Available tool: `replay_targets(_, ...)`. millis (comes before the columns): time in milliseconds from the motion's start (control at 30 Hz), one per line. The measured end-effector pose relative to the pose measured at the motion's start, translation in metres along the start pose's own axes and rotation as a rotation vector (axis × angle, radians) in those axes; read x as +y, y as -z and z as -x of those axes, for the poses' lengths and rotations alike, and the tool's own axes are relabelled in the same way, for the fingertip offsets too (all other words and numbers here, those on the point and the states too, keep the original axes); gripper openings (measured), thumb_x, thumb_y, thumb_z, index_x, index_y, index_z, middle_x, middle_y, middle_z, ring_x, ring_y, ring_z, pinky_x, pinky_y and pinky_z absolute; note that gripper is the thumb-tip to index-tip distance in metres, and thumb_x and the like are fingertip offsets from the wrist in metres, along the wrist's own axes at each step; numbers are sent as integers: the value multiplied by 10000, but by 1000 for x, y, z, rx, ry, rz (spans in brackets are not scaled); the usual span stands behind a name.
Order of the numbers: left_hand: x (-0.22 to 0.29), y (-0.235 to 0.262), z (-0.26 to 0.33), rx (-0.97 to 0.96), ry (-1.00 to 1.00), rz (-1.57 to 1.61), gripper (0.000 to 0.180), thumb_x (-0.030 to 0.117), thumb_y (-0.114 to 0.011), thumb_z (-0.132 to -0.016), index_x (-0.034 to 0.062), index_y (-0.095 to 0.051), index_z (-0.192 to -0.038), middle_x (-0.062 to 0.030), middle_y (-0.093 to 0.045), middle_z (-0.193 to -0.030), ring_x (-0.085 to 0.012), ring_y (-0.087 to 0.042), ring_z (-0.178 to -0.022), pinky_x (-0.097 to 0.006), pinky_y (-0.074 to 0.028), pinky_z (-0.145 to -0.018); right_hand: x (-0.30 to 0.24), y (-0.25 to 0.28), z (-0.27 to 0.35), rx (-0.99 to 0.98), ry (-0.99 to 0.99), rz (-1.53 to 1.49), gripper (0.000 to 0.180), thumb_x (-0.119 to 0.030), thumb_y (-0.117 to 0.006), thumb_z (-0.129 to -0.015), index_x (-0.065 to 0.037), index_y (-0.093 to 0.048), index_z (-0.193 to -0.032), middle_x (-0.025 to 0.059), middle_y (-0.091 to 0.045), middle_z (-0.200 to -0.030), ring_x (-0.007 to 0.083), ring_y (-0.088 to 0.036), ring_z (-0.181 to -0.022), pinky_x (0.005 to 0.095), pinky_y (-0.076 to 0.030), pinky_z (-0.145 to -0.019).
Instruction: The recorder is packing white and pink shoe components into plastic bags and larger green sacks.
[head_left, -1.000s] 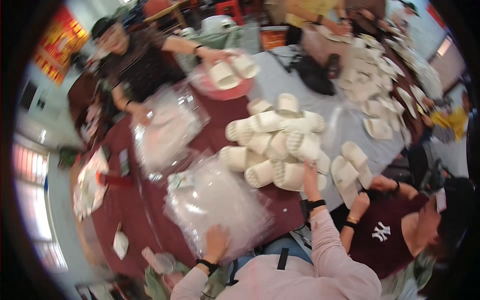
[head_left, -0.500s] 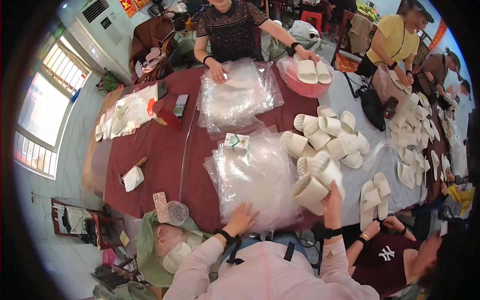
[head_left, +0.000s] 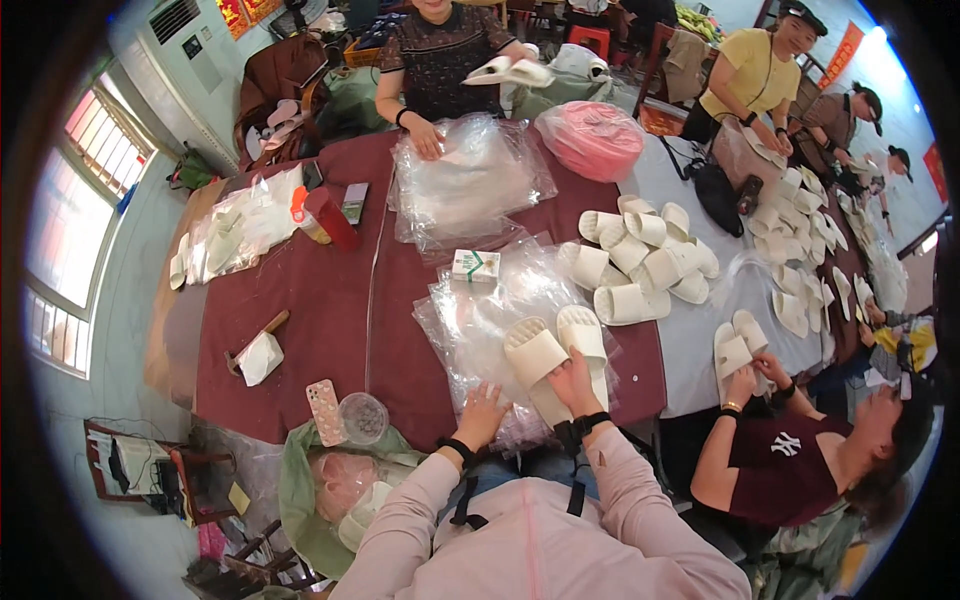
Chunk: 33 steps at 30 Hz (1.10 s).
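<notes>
A pair of cream slide slippers (head_left: 535, 348) lies over the stack of clear plastic bags (head_left: 470, 335) right in front of me. My right hand (head_left: 573, 384) grips the pair between the two straps. On the near edge of the bags rests my left hand (head_left: 483, 413), its fingers spread and nothing in them. A small white box with green marks (head_left: 476, 266) sits on the far part of the stack. Beyond the pair, to the right, is a heap of more cream slippers (head_left: 650, 260).
Across the table a person holds slippers over another bag stack (head_left: 470, 180). A pink bundle (head_left: 590, 140) lies beside it. On the left are a hammer (head_left: 272, 325), a white block (head_left: 260, 358), a phone (head_left: 324, 412) and a clear tub (head_left: 362, 417). At right, a co-worker handles slippers (head_left: 735, 350).
My right hand has brought the slippers left from beside the heap onto the bags. The person opposite has lifted a pair off the pink bundle. My left hand stays on the bags.
</notes>
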<state>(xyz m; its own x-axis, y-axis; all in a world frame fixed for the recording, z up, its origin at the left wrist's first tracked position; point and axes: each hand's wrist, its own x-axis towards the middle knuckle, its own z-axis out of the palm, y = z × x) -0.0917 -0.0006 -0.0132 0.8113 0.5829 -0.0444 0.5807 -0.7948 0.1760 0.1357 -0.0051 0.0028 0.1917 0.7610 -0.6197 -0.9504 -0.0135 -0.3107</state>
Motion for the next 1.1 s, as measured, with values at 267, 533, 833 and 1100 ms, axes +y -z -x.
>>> replay_targets(267,0,25,-19,-139,-44,177,520,162,-562,-764,16,-440,-1248,-150,-372,-1340,-329,-378,-1191,-490,-329,-948,-55,-5,66,202,10,164,504,-408,-445,-907,-24,-426,-1233,132,-540,-1153,262,-515,-1066,402,-386,-941)
replay_targets(533,11,34,-53,-3,-151,336,506,45,-540,-727,18,-452,-1225,-165,-496,-1211,-331,-497,-1015,-425,-400,-855,-81,1,165,134,-65,644,365,-221,-521,-882,17,-496,-1158,112,-599,-1046,216,-600,-908,338,-481,-792)
replay_targets(833,52,41,-87,119,-69,652,386,195,-410,-914,-1,-436,-1245,-238,-468,-1240,-416,-458,-1112,-473,-354,-933,-68,35,175,277,2,646,341,-241,-534,-873,24,-552,-1086,89,-607,-993,172,-604,-820,293,-492,-668)
replay_targets(1100,80,68,-86,52,-119,467,426,156,-414,-896,-6,-382,-1288,-233,-441,-1273,-438,-442,-1122,-486,-343,-947,-61,43,160,401,147,597,266,-313,-522,-880,-60,-596,-919,1,-582,-694,76,-494,-492,222,-345,-409)
